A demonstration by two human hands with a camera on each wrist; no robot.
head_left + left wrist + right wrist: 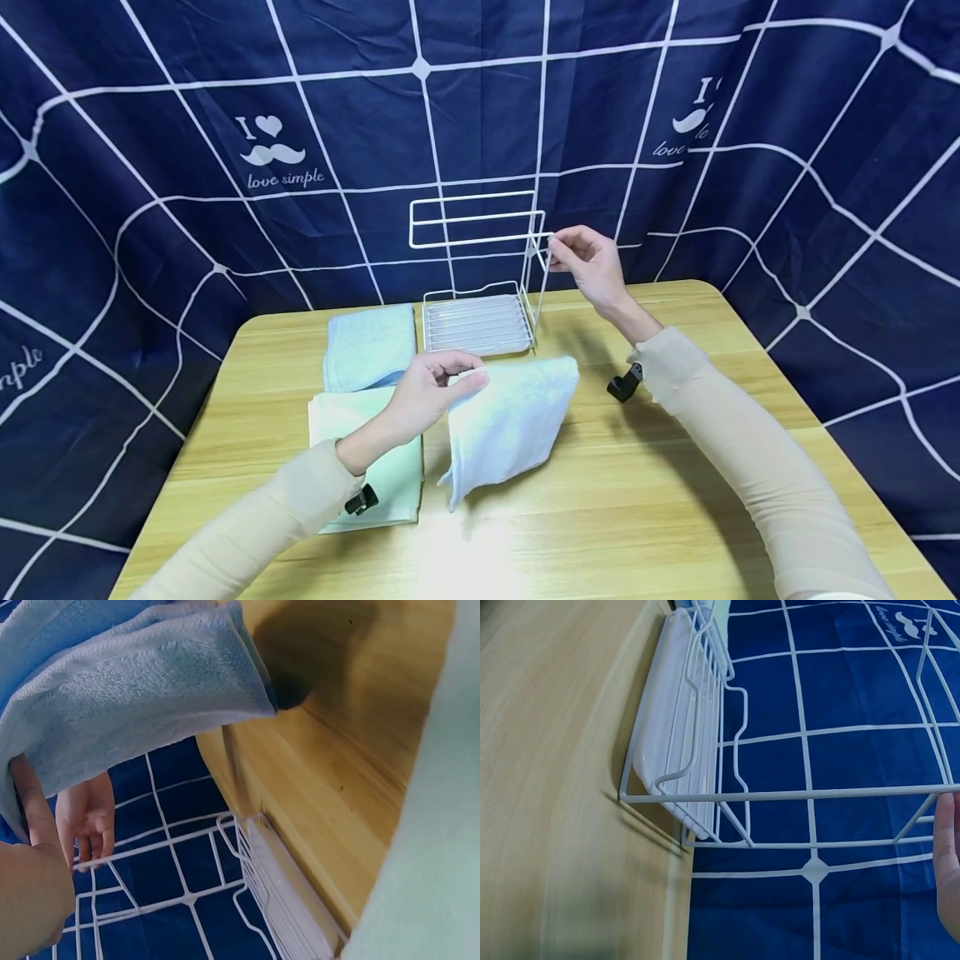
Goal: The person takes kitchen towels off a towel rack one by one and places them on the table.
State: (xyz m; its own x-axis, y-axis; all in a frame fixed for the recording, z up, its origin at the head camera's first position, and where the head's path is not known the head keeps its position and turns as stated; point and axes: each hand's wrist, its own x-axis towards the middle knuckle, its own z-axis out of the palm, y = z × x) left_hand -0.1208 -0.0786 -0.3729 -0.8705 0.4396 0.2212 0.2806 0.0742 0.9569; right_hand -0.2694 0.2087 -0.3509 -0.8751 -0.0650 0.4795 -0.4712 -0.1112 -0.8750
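My left hand pinches a folded light-blue towel by its upper left corner, and the cloth hangs over the table in front of the rack. In the left wrist view the fluffy towel drapes from those fingers. At the upper right corner of a white wire rack, my right hand grips the frame between thumb and fingers. The right wrist view has the right hand at the rack's upright wire. A white tray sits in the rack's base.
Left of the rack lies a folded blue towel. A pale green folded cloth lies nearer me, partly under my left forearm. Behind the wooden table hangs a dark blue curtain with white lines.
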